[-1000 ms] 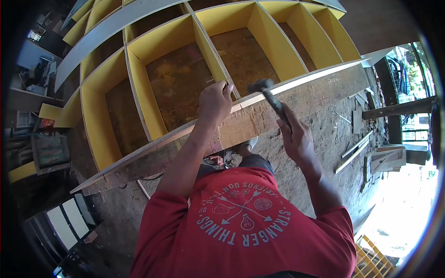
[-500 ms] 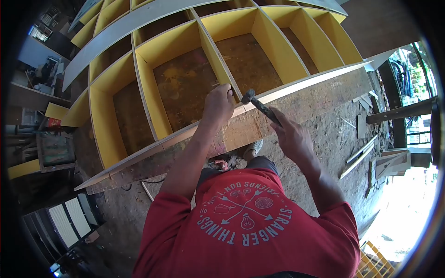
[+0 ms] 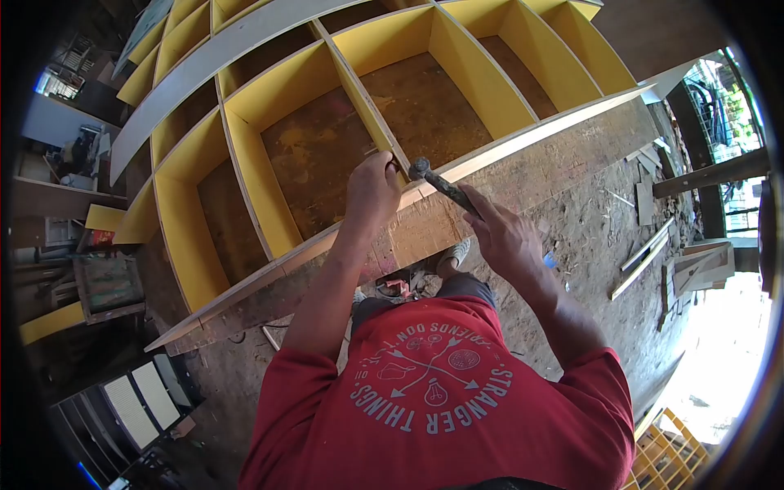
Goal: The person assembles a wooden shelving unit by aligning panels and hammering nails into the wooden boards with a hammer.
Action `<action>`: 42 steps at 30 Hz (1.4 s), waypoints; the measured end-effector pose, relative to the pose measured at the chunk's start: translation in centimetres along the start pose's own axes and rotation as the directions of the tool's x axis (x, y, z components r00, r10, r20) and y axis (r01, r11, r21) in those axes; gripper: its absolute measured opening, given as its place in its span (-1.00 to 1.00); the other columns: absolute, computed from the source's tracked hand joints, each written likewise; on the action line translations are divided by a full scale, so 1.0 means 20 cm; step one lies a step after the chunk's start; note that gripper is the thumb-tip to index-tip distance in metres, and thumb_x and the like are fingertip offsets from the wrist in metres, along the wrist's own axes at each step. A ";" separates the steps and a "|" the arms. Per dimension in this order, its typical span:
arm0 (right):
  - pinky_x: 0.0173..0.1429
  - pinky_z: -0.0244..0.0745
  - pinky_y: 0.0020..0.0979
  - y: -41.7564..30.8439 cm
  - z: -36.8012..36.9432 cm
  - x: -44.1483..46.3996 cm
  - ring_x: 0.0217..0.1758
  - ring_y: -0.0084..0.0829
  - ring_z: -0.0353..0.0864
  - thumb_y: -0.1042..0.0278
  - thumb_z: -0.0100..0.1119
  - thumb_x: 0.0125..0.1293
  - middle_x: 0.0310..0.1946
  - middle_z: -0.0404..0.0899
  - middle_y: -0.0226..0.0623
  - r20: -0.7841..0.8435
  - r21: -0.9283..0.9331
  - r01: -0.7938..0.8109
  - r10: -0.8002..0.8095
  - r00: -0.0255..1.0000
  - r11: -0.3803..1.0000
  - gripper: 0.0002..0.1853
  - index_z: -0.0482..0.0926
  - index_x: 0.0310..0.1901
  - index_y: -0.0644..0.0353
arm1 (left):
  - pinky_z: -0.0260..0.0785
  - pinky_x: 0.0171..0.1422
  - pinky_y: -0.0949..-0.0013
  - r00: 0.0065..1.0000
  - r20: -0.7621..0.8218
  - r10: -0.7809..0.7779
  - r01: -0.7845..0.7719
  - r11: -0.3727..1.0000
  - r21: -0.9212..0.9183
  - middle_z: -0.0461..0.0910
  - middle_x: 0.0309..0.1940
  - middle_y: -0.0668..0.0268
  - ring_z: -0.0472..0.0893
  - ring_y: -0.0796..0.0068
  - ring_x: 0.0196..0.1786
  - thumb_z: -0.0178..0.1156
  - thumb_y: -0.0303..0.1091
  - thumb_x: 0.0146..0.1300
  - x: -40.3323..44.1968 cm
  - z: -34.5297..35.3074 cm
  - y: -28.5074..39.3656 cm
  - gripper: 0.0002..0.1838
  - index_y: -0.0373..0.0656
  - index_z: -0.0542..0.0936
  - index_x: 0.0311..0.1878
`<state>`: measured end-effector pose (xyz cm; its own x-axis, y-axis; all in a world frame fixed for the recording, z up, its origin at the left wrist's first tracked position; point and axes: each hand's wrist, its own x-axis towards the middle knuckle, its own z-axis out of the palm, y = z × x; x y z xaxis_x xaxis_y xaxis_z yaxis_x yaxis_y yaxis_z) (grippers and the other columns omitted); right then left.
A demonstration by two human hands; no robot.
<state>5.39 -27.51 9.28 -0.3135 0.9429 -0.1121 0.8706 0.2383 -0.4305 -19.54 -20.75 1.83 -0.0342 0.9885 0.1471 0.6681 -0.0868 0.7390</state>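
My right hand (image 3: 508,238) is wrapped around the handle of a hammer (image 3: 447,191). The hammer's head is over the front end of a yellow divider (image 3: 365,102), close to my left hand (image 3: 371,194). That hand is closed, its fingers pinched beside the divider just behind the front edge. A tiny pale sliver shows by the fingertips; what they hold is too small to make out. Divider and pale front strip (image 3: 523,140) belong to a large yellow-panelled shelf frame (image 3: 478,69) lying on a worn brown worktable (image 3: 563,163).
A long grey-white board (image 3: 184,77) crosses the frame farther back. Wood offcuts (image 3: 702,273) and thin strips (image 3: 643,260) lie on the dirty floor to the right. Down at the left is a dark slatted unit with white panels (image 3: 139,396). A yellow grid (image 3: 674,449) shows at lower right.
The view has shifted slightly, so the frame and both hands appear a little farther left. My hold on the hammer and the pinch of my left hand look the same.
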 end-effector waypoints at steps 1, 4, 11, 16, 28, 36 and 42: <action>-0.17 0.63 0.11 0.01 0.01 0.01 -0.21 0.13 0.80 0.05 0.16 0.66 -0.17 0.77 -0.01 0.025 0.016 -0.006 0.005 1.000 1.000 -0.44 0.37 0.61 -0.28 | 0.50 0.06 -0.17 0.999 -0.025 0.026 -0.025 1.000 0.014 0.71 -0.15 -0.18 0.69 -0.31 -0.03 0.17 -0.49 0.45 -0.01 0.01 -0.01 -0.89 -0.36 0.60 -0.11; -0.14 0.65 0.06 0.11 0.02 0.02 -0.19 0.15 0.79 0.11 0.20 0.63 -0.16 0.76 0.02 0.004 0.156 0.060 -0.061 0.998 0.986 -0.48 0.45 0.55 -0.14 | 0.51 0.09 -0.16 0.999 0.047 -0.002 0.003 0.999 -0.036 0.70 -0.19 -0.18 0.72 -0.28 -0.01 0.21 -0.47 0.45 -0.02 -0.01 -0.01 -0.84 -0.37 0.63 -0.03; -0.10 0.58 -0.22 0.25 -0.10 0.02 -0.28 -0.19 0.69 0.33 0.36 0.52 -0.27 0.67 -0.06 0.053 0.500 -0.015 -0.014 0.999 0.866 -0.57 0.56 0.32 0.30 | 0.44 0.53 -0.03 0.984 0.172 0.039 -0.078 0.971 0.228 0.59 0.36 0.00 0.60 -0.06 0.41 0.42 -0.41 0.36 0.02 -0.19 -0.09 -0.39 -0.18 0.52 0.46; 0.02 0.61 -0.27 0.14 -0.09 0.05 -0.14 -0.24 0.75 0.32 0.41 0.50 -0.18 0.72 -0.08 0.133 0.455 -0.138 0.086 0.987 0.880 -0.55 0.58 0.35 0.21 | 0.12 0.82 -0.07 0.856 0.303 0.420 -0.511 0.776 0.369 0.36 0.62 0.19 0.33 0.09 0.67 0.55 -0.34 0.24 0.32 -0.33 -0.25 -0.14 0.02 0.41 0.61; -0.06 0.62 -0.05 -0.68 -0.27 0.08 -0.14 -0.03 0.78 0.22 0.44 0.45 -0.25 0.73 -0.11 0.268 -0.202 -0.446 0.487 0.831 0.872 -0.49 0.63 0.40 0.00 | 0.30 0.52 0.17 0.489 0.351 0.798 -0.855 0.519 0.011 0.65 -0.18 0.45 0.63 0.36 0.07 0.28 -0.50 0.31 0.85 -0.11 -0.57 -0.74 0.04 0.73 0.02; -0.21 0.53 -0.05 -1.07 -0.36 0.63 -0.35 -0.14 0.74 0.21 0.19 0.59 -0.47 0.65 -0.23 0.555 -0.393 -0.173 0.383 0.738 0.903 -0.70 0.71 0.26 -0.08 | 0.30 0.52 0.19 0.526 0.257 0.811 -0.836 0.548 -0.020 0.64 -0.20 0.43 0.63 0.38 0.08 0.25 -0.45 0.34 0.84 -0.08 -0.58 -0.84 0.04 0.69 -0.08; -0.16 0.58 -0.06 -1.10 -0.30 0.77 -0.35 -0.15 0.76 0.28 0.18 0.57 -0.46 0.67 -0.22 0.461 -0.651 -0.155 0.549 0.697 0.744 -0.69 0.73 0.26 -0.09 | 0.26 0.57 0.17 0.540 0.279 0.794 -0.827 0.562 0.003 0.66 -0.19 0.46 0.64 0.44 0.14 0.27 -0.38 0.38 0.82 -0.07 -0.58 -0.91 0.06 0.68 -0.10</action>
<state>-16.34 -16.86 22.44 0.0840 0.6810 -0.7274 0.9425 0.1826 0.2798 -28.98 -3.67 -3.35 0.7193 0.4995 0.4828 0.4058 -0.8662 0.2916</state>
